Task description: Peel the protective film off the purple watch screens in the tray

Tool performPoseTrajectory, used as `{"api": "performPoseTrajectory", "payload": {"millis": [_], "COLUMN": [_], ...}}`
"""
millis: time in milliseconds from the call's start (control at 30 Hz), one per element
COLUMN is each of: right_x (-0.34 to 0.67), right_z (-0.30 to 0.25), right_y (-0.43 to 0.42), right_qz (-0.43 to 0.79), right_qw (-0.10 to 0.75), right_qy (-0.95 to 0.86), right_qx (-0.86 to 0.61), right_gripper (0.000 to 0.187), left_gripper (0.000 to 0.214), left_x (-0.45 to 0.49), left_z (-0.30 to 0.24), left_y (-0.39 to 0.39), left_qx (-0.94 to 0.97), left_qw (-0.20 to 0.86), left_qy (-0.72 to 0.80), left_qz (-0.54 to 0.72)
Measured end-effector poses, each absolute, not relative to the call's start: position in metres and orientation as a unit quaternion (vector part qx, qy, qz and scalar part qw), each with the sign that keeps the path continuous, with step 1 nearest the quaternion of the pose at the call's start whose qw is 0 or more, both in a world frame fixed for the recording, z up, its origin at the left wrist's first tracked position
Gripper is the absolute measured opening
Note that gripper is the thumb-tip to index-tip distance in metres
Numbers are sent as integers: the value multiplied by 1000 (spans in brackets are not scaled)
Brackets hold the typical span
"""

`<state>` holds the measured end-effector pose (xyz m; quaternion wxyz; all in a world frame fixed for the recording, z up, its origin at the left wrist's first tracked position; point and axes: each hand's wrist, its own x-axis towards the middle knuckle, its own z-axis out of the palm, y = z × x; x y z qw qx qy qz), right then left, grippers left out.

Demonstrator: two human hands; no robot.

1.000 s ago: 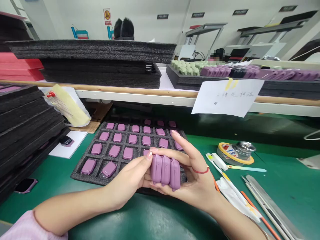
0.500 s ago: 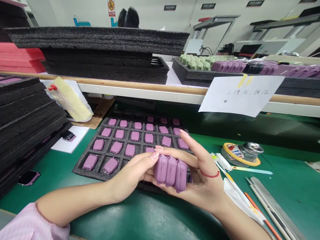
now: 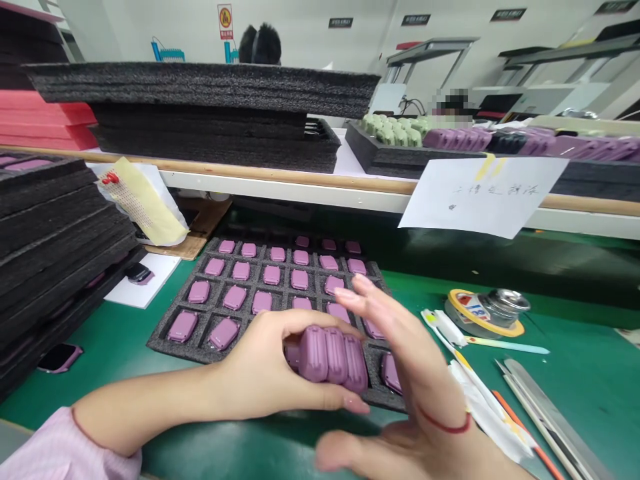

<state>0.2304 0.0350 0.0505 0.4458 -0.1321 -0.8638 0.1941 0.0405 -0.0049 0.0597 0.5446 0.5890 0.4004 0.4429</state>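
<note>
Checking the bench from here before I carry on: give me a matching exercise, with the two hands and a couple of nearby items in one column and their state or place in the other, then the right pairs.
1. left hand
2. right hand
3. black foam tray
4. paper note

A. hanging from the shelf edge
B. gripping three purple pieces
C. lying on the green mat
D. open, fingers spread, red string at the wrist

Pairs: 1-B, 2-D, 3-C, 4-A
</note>
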Motion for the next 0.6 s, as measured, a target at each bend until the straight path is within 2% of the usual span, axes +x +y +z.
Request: {"api": "performPoseTrajectory", "payload": {"millis": [133, 233, 300, 433, 500, 533, 600], "right_x": [235, 235, 231, 222, 220, 220, 221], "right_z": [46, 38, 35, 39, 41, 42, 43], "right_y": [45, 55, 56, 47, 42, 40, 38], "right_qz": [359, 552, 618, 575, 538, 517, 462], "right_qw": [460, 376, 328, 357, 389, 406, 436], "right_qy": [-791, -718, -689, -712, -725, -730, -742], "right_qx": [-185, -196, -188, -187, -183, -189, -214], "right_gripper": [77, 80, 86, 103, 104, 104, 103], "left_gripper": [39, 36, 31, 22, 27, 38, 81], "left_x": [40, 42, 43, 43, 41, 40, 39], "left_z": [63, 61, 59, 54, 53, 54, 55], "left_y": [-9, -8, -6, -5, -7, -8, -10], "left_qx": [683, 716, 723, 724, 718, 710, 674], "left_qw": [424, 359, 343, 352, 368, 379, 428], "left_qy": [395, 391, 384, 370, 369, 371, 378], "left_qz": [446, 453, 461, 463, 461, 464, 469]}}
